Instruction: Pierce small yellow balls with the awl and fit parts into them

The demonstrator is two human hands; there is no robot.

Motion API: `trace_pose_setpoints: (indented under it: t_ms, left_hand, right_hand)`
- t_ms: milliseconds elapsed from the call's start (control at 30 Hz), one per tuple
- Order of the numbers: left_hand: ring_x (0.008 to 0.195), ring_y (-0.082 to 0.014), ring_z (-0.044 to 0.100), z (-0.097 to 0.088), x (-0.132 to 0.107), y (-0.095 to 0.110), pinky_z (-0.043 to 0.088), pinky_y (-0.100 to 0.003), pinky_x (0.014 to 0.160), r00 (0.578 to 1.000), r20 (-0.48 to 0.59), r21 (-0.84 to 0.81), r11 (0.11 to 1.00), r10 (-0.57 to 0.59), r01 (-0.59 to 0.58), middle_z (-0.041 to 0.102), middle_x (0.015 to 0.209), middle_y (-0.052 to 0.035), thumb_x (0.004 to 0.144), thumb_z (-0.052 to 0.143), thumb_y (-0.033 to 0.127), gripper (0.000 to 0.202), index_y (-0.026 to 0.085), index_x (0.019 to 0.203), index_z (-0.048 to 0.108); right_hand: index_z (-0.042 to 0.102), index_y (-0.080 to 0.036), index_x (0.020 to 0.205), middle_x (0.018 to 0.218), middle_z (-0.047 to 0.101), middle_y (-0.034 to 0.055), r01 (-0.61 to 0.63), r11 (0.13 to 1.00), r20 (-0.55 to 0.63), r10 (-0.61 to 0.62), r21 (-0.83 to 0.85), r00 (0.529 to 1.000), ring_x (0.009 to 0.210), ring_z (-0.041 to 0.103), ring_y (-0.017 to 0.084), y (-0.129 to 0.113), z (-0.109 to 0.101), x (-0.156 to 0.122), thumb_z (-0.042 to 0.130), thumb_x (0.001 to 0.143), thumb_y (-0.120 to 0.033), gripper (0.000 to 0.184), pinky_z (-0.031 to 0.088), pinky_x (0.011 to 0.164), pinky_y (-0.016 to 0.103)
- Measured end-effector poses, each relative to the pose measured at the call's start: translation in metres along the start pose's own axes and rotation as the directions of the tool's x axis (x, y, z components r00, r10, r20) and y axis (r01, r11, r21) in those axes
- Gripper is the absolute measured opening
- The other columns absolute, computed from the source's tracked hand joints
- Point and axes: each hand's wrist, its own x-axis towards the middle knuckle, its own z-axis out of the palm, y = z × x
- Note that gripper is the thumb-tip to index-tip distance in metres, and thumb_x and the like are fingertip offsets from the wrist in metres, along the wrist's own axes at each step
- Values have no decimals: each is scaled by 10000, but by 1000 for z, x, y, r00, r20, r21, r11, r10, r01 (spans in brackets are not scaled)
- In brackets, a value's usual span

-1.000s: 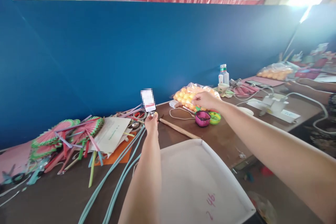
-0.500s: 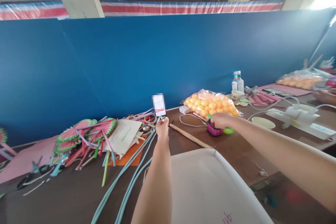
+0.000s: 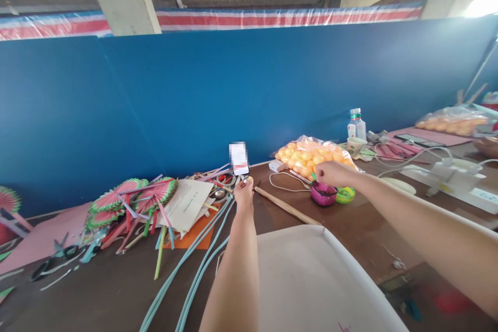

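Observation:
In the head view my left hand reaches out over the middle of the table. Its fingers are closed on a small shiny silver round object, whose exact kind is too small to make out. My right hand hovers just above an open purple container, fingers pinched together; whatever they hold is hidden. Touching that container is a yellow-green round container. Past my left hand a phone stands upright with a lit screen. A wooden stick lies between my hands.
A white box covers the front middle. To its left lie light-blue tubes, paper fans, scissors and papers. A bag of orange balls, bottles and a power strip occupy the right.
My right hand has lifted out of the purple container, leaving its opening visible. My left hand keeps its hold on the silver object. The whole view has shifted slightly.

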Motion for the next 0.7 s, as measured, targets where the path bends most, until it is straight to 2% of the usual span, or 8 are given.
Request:
trace_pose_setpoints:
  t_ms: [100, 167, 267, 367, 433, 500, 567, 700]
  left_hand:
    - [577, -85, 554, 1, -1, 2, 452, -209, 574, 1000, -13, -11, 1000, -11, 10, 590, 696, -3, 657, 745, 226, 225, 155, 831, 623]
    - [580, -86, 558, 2, -2, 3, 470, -216, 584, 999, -34, -13, 1000, -21, 20, 593, 702, -7, 672, 736, 219, 213, 152, 840, 624]
    - [582, -92, 564, 2, -2, 5, 487, -224, 587, 999, -50, -14, 1000, -15, 14, 597, 696, -9, 676, 736, 210, 207, 150, 838, 620]
    - [573, -91, 560, 2, -2, 5, 489, -220, 584, 999, -52, -20, 1000, 13, -14, 585, 668, -5, 682, 728, 183, 186, 146, 827, 618]
    - [567, -87, 556, 2, 0, 4, 494, -222, 597, 998, -59, -32, 999, 30, -32, 577, 660, -4, 687, 719, 162, 180, 137, 833, 617]
    - [575, -88, 566, 3, 3, 1, 506, -234, 628, 997, -69, -55, 998, 39, -43, 584, 672, -9, 687, 718, 153, 195, 128, 851, 616]
    - [603, -100, 592, 2, 8, -4, 518, -253, 661, 996, -75, -78, 996, 46, -52, 607, 705, -20, 684, 723, 161, 229, 130, 885, 617]
    - [650, -136, 630, 1, 15, -11, 524, -282, 685, 993, -103, -45, 997, 50, -55, 650, 773, -40, 677, 728, 164, 289, 145, 944, 620]
  right_hand:
    - [635, -170, 617, 572, 634, -9, 9, 981, -19, -5, 196, 1000, 500, 544, 94, -14, -5, 0, 642, 656, -148, 45, 366, 508, 199]
    - [616, -166, 638, 564, 627, -8, 10, 912, -29, 2, 409, 1000, 461, 524, 87, -33, -3, -2, 670, 672, -185, 67, 361, 466, 197]
    - [603, -158, 646, 526, 593, -10, 8, 659, -21, 12, 752, 1000, 431, 490, 74, -67, 11, 1, 721, 674, -220, 137, 365, 424, 188]
    - [624, -149, 672, 599, 628, 2, -78, 294, 76, 15, 953, 997, 460, 479, 49, -101, 35, 12, 756, 665, -199, 142, 395, 423, 160]
    - [624, -148, 684, 644, 645, 7, -147, 42, 145, 34, 988, 989, 467, 472, 33, -121, 55, 21, 745, 683, -162, 122, 388, 412, 133]
    - [605, -148, 667, 625, 635, 3, -190, -147, 200, 56, 971, 978, 454, 463, 23, -139, 75, 30, 722, 709, -130, 125, 397, 414, 118]
    - [599, -150, 665, 609, 626, -6, -219, -252, 241, 60, 943, 969, 445, 464, 20, -151, 96, 35, 700, 736, -119, 127, 403, 410, 109]
    - [628, -141, 715, 632, 631, -12, -273, -320, 313, 81, 907, 946, 429, 462, 18, -155, 124, 37, 693, 752, -127, 76, 417, 393, 110]
